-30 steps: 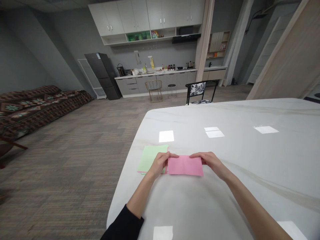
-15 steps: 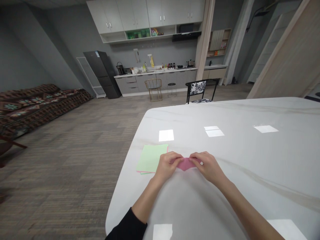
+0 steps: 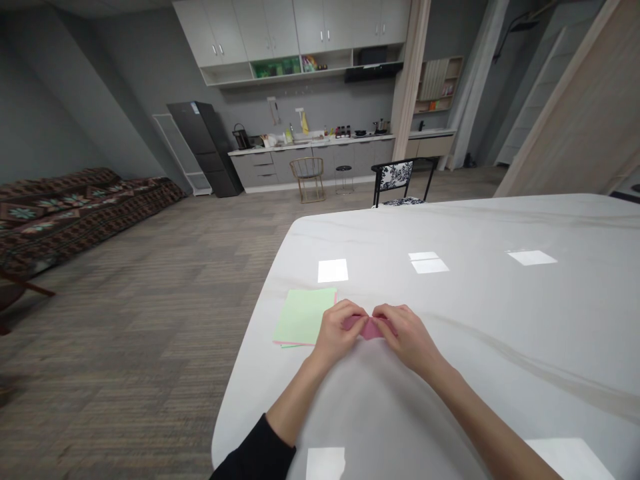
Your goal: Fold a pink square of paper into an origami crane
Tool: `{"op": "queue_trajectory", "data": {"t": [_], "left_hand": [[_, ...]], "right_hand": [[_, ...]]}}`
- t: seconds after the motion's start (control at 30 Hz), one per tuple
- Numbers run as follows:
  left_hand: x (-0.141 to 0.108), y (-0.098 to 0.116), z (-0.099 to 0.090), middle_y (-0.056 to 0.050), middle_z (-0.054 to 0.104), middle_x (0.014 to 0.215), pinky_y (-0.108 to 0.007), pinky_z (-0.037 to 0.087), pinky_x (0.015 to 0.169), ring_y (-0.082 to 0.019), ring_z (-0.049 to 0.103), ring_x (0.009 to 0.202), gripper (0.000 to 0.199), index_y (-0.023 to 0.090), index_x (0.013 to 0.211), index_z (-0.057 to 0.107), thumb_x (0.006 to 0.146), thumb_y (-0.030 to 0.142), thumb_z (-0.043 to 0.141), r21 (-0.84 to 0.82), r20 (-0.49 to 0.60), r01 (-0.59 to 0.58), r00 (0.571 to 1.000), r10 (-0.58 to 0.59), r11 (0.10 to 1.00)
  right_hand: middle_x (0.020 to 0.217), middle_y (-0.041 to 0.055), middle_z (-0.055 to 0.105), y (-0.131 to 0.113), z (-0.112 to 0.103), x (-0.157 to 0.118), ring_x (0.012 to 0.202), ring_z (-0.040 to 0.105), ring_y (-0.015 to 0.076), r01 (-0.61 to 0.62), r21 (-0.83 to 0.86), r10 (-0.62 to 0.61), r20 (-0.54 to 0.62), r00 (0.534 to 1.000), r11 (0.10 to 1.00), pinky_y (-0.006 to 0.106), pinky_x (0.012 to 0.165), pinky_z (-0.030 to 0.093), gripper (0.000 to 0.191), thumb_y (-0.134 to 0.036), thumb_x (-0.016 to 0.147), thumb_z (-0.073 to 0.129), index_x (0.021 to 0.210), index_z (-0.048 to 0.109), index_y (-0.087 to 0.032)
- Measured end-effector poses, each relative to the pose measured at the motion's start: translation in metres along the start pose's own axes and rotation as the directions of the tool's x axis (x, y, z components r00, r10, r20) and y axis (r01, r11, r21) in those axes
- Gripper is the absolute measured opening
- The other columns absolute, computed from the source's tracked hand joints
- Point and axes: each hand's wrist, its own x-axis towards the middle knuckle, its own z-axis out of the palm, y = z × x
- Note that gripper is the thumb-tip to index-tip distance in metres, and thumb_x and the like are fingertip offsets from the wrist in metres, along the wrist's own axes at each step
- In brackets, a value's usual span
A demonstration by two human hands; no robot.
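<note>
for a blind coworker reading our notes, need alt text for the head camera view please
A person's left hand and right hand pinch a folded pink paper above a white marble table, beside a stack of green paper. A kitchen counter stands in the background.
</note>
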Motion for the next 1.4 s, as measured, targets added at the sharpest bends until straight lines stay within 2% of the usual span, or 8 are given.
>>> {"op": "queue_trajectory", "data": {"t": [0.23, 0.57, 0.97, 1.1, 1.23, 1.4], "left_hand": [[0.000, 0.001, 0.001, -0.004, 0.066, 0.078, -0.029, 0.047, 0.072, -0.017, 0.061, 0.078, 0.009, 0.018, 0.078, 0.067, 0.081, 0.013, 0.060, 0.007, 0.005, 0.004, 1.000, -0.004, 1.000], [-0.002, 0.000, 0.005, -0.005, 0.067, 0.079, -0.029, 0.047, 0.072, -0.017, 0.062, 0.076, 0.008, 0.018, 0.078, 0.068, 0.082, 0.016, 0.062, -0.036, -0.054, 0.040, 0.998, -0.041, 0.999], [-0.002, 0.000, 0.009, -0.004, 0.068, 0.077, -0.028, 0.048, 0.070, -0.017, 0.063, 0.075, 0.009, 0.018, 0.074, 0.070, 0.078, 0.013, 0.064, -0.111, -0.094, 0.067, 0.992, -0.078, 0.992], [-0.003, 0.000, 0.008, -0.005, 0.069, 0.077, -0.028, 0.048, 0.070, -0.017, 0.062, 0.074, 0.007, 0.018, 0.074, 0.070, 0.079, 0.017, 0.065, -0.137, -0.083, 0.096, 0.991, -0.108, 0.986], [-0.001, -0.003, 0.008, -0.005, 0.068, 0.080, -0.029, 0.048, 0.075, -0.017, 0.062, 0.078, 0.012, 0.017, 0.078, 0.070, 0.081, 0.026, 0.064, -0.222, -0.102, 0.172, 0.975, -0.198, 0.960], [0.000, -0.008, 0.015, -0.004, 0.068, 0.081, -0.029, 0.048, 0.077, -0.017, 0.061, 0.079, 0.021, 0.015, 0.082, 0.068, 0.081, 0.037, 0.065, -0.454, -0.126, 0.309, 0.906, -0.403, 0.836]], "right_hand": [[0.085, 0.0031, 0.059, -0.001, 0.000, 0.001, 0.076, 0.054, 0.0187, -0.017, 0.092, 0.019, -0.013, 1.000, 0.996, 0.032, 0.072, 0.040, 0.014, -0.015, 0.095, 0.041, 0.086, 0.050, -0.022], [0.082, 0.0028, 0.055, 0.000, 0.004, 0.002, 0.074, 0.053, 0.0180, -0.051, 0.280, 0.065, -0.040, 0.997, 0.959, 0.031, 0.067, 0.041, 0.013, -0.018, 0.095, 0.042, 0.085, 0.049, -0.022], [0.080, 0.0017, 0.055, -0.008, 0.009, 0.001, 0.071, 0.052, 0.0166, -0.065, 0.324, 0.094, -0.075, 0.993, 0.944, 0.029, 0.065, 0.040, 0.014, -0.020, 0.095, 0.042, 0.083, 0.049, -0.022], [0.081, 0.0024, 0.056, -0.009, 0.008, 0.001, 0.073, 0.053, 0.0170, -0.074, 0.369, 0.111, -0.081, 0.990, 0.926, 0.029, 0.067, 0.041, 0.015, -0.023, 0.095, 0.042, 0.083, 0.051, -0.021], [0.084, 0.0030, 0.060, -0.008, 0.004, 0.002, 0.077, 0.057, 0.0179, -0.143, 0.445, 0.184, -0.052, 0.982, 0.884, 0.030, 0.071, 0.044, 0.011, -0.027, 0.093, 0.048, 0.087, 0.055, -0.021], [0.078, 0.0020, 0.063, -0.012, 0.007, 0.002, 0.071, 0.058, 0.0183, -0.275, 0.555, 0.337, -0.010, 0.942, 0.785, 0.029, 0.064, 0.045, 0.013, -0.032, 0.088, 0.054, 0.084, 0.057, -0.020]]}}
